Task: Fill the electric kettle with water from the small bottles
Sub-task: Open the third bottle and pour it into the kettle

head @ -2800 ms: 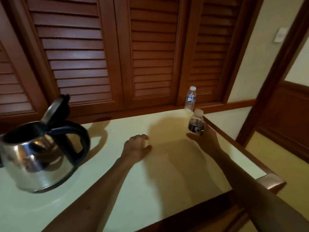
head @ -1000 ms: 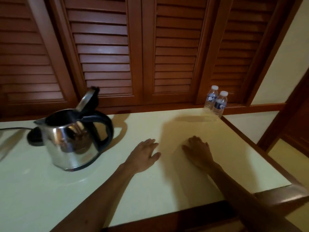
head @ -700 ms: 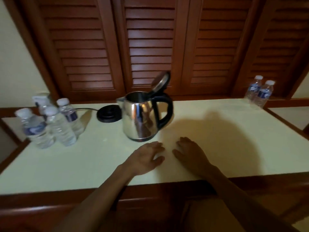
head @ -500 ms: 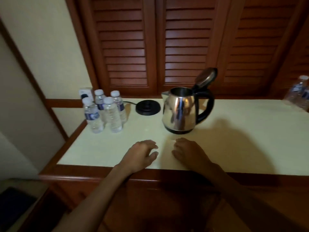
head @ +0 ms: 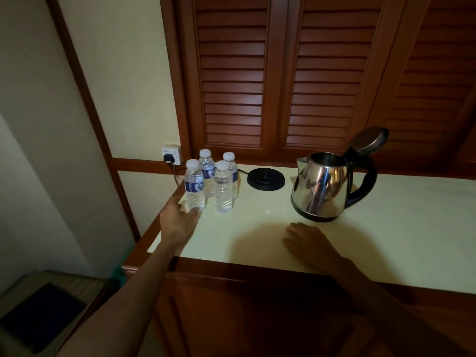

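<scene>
A steel electric kettle [head: 320, 188] with a black handle stands on the cream counter [head: 386, 228], its lid tipped up and open. Several small capped water bottles cluster at the counter's left end; the nearest one [head: 195, 185] has a blue label. My left hand [head: 179, 219] reaches to the foot of that bottle, fingers apart, touching or almost touching it and holding nothing. My right hand [head: 307, 240] lies flat on the counter just in front of the kettle, empty.
The kettle's black base [head: 266, 178] sits between bottles and kettle, its cord running to a wall socket [head: 171, 154]. Louvred wooden doors [head: 283, 73] stand behind. The counter's left edge drops to a low surface with a dark pad [head: 41, 315].
The view swung left from the counter's right end, where one bottle was set down beside another. My left hand moved out from the middle toward the bottle cluster; the right hand stayed flat.
</scene>
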The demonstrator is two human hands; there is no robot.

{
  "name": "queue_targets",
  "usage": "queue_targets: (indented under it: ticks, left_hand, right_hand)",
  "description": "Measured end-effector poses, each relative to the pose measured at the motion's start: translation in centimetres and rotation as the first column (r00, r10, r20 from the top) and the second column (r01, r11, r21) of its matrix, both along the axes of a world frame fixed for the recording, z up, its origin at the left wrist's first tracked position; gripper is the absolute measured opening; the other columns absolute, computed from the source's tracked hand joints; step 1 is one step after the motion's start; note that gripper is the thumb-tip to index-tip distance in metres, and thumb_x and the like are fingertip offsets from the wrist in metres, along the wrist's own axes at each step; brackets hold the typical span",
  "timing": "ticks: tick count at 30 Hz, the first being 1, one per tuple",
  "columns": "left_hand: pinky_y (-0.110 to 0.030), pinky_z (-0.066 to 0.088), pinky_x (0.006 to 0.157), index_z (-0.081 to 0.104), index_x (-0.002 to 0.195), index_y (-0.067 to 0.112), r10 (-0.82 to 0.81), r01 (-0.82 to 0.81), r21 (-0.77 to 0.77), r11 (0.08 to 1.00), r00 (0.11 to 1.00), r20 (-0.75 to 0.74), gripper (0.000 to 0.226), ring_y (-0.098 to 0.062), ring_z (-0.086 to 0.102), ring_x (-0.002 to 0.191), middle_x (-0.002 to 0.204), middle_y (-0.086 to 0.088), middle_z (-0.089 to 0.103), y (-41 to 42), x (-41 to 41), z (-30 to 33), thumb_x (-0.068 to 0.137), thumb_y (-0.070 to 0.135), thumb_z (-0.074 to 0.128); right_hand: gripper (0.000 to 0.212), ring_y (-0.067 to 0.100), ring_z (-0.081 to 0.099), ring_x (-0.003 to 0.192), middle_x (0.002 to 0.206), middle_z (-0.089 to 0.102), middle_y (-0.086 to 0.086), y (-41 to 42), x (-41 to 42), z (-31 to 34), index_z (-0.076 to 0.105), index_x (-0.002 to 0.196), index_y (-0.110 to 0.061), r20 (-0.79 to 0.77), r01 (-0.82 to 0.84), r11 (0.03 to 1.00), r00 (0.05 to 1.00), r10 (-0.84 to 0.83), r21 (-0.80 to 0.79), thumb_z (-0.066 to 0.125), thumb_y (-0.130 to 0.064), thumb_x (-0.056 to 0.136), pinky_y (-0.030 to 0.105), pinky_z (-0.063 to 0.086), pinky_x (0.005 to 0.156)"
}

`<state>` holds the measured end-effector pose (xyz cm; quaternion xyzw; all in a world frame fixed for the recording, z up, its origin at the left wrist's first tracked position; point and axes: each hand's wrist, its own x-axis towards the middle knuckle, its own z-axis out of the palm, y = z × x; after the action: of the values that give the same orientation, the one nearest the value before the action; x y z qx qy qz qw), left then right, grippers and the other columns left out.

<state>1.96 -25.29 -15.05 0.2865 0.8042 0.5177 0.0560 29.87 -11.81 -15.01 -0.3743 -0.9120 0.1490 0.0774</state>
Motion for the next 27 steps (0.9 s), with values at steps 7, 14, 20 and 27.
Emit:
queue_targets:
  ticks: [7,14,20,27]
  left_hand:
    - [-0.029,0.050,0.084,0.057,0.126,0.029,-0.171,0.169,0.103,0.980,0.985,0.015,0.054,-0.016,0.063,0.104,0.116,0.011,0.066,2.3,-2.0,-0.4,0.078,0.027,0.083]
    - [-0.026,0.049,0.084,0.054,0.136,0.023,-0.177,0.173,0.070,0.982,0.982,0.063,0.066,-0.014,0.061,0.103,0.124,0.000,0.067,0.3,-1.7,-0.9,0.078,0.019,0.084]
    - [-0.008,0.045,0.071,0.058,0.132,0.020,-0.292,0.292,0.019,0.956,0.956,0.030,0.062,-0.008,0.066,0.096,0.114,0.003,0.071,-1.4,1.4,-1.2,0.076,0.016,0.085]
    - [-0.016,0.053,0.088,0.059,0.126,0.024,-0.555,0.557,-0.015,0.830,0.829,0.062,0.060,-0.006,0.067,0.101,0.116,0.005,0.071,1.6,6.7,-1.1,0.074,0.013,0.086]
  right_hand:
    - [0.050,0.016,0.025,0.142,0.155,0.029,-0.001,0.1,0.2,-0.5,0.038,0.143,-0.021,0.046,0.030,0.999,0.999,-0.029,-0.026,0.041,-0.043,0.099,0.032,0.018,0.114]
    - [0.048,0.017,0.031,0.140,0.152,0.036,0.001,0.2,0.3,-1.1,0.045,0.140,-0.018,-0.034,0.025,0.999,0.999,-0.025,-0.021,0.049,-0.039,0.096,0.032,0.023,0.114]
    - [0.044,0.017,0.042,0.131,0.144,0.047,0.002,0.5,-0.1,-0.1,0.049,0.136,-0.016,-0.034,-0.008,1.000,0.999,0.009,0.005,0.052,-0.035,0.096,0.028,0.029,0.109]
    - [0.034,0.007,0.058,0.104,0.118,0.066,0.002,-0.3,-1.0,3.5,0.062,0.120,-0.015,-0.484,0.016,0.997,0.875,0.024,0.077,0.062,-0.030,0.090,0.027,0.047,0.091]
